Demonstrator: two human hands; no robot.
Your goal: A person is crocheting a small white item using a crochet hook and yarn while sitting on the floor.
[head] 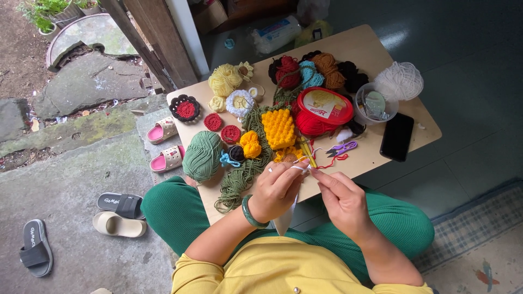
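Two hands meet at lower centre of the frame, over the near table (pixel 381 158) edge. Left hand (pixel 278 190): fingers closed, pinching a thin white strand (pixel 299 169). Right hand (pixel 343 198): fingertips pinched on the same strand's end. Judged best handled with the strand taut and the pinch points close together. Just above: yellow knit square (pixel 279 128), green yarn ball (pixel 202 155), purple snips (pixel 343 147). Right of centre: red-lidded tub (pixel 325 106), black phone (pixel 396 136).
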